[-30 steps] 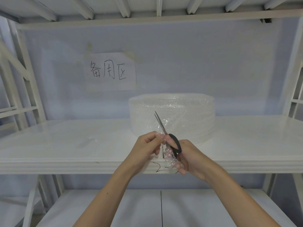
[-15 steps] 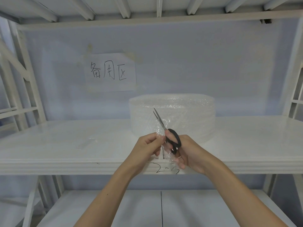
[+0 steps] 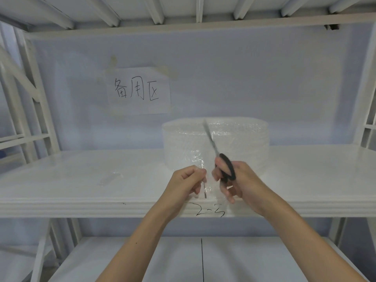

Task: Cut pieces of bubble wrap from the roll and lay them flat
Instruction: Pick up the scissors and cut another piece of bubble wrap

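Note:
A wide roll of clear bubble wrap (image 3: 240,143) lies on its flat side on the white shelf (image 3: 81,180), at centre back. A loose strip of wrap (image 3: 200,161) runs from the roll toward me. My left hand (image 3: 186,184) pinches the strip's near end above the shelf's front edge. My right hand (image 3: 238,180) grips black-handled scissors (image 3: 225,166), blades closed and pointing up and away in front of the roll. The right fingers also touch the wrap below the scissors.
A small clear scrap (image 3: 110,178) lies flat on the shelf to the left. A paper sign (image 3: 138,91) is taped to the back wall. White rack uprights (image 3: 32,110) stand at both sides. A lower shelf (image 3: 162,259) sits beneath my arms.
The scissors have travelled up and away along the strip and their blades have closed. My hands have drawn slightly apart, the right one shifting right.

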Tool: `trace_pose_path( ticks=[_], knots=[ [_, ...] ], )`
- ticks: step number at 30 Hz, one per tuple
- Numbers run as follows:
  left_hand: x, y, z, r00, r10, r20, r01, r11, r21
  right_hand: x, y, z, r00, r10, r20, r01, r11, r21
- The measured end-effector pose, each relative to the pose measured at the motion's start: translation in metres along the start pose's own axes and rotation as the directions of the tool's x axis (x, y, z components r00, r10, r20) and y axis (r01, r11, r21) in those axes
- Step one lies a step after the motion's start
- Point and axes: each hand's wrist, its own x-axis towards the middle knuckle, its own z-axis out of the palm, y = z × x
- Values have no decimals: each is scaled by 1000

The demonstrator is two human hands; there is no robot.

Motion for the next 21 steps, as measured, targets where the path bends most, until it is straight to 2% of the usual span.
trace_pose_path(
  ticks=[3, 5, 8, 12, 16, 21],
  knots=[
    [1, 0, 0, 1000, 3, 18, -3, 1000, 29, -17, -6, -14, 952, -187, -244, 205, 977, 54],
    [1, 0, 0, 1000, -2, 26, 1, 1000, 23, -26, -8, -34, 896, -195, -399, 216, 976, 8],
    [1, -1, 1, 1000, -2, 10, 2, 1000, 15, -32, 1, -73, 832, -112, -543, 76, 993, -88],
    [2, -1, 1, 1000, -13, 2, 13, 1000, 22, -34, 12, -113, 778, -29, -628, -148, 962, -228],
    [2, -1, 0, 1000, -26, -2, 26, 999, 38, -25, 16, -133, 768, 42, -640, -389, 823, -413],
    [2, 0, 0, 999, -49, 0, 49, 996, 70, -10, 17, -139, 789, 119, -603, -547, 584, -600]
  ],
)
